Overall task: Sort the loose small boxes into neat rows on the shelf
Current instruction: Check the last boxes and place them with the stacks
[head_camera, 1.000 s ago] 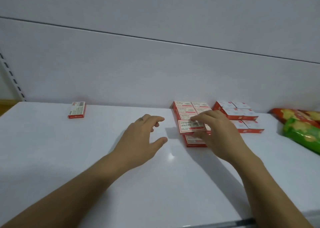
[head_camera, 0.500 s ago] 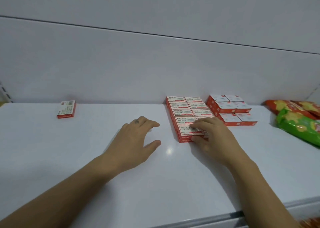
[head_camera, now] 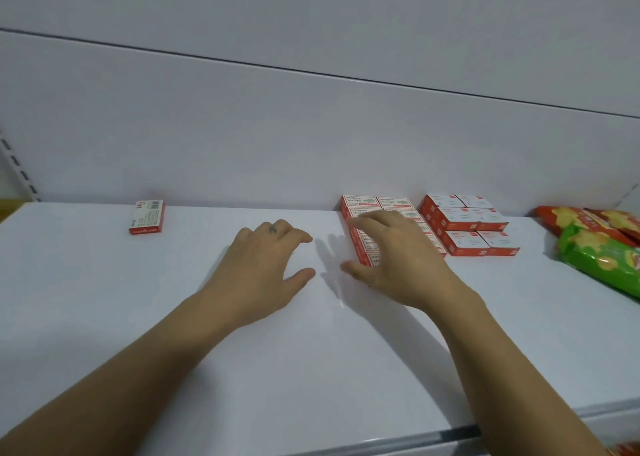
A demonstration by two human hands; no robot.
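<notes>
A block of small red-and-white boxes lies in two neat rows against the back wall of the white shelf. My right hand hovers over the front of this block with loosely spread fingers, holding nothing and hiding the front boxes. To its left, my left hand hangs over the bare shelf, fingers relaxed and empty. One loose red-and-white box lies alone at the far left near the back wall.
A second group of red-and-white boxes is stacked right of the block. Green and orange snack bags lie at the far right. The shelf's front edge runs along the bottom. A slotted upright stands at the left.
My right hand has let go of the box it set at the front of the left row and lifted slightly leftward. My left hand has stayed in place.
</notes>
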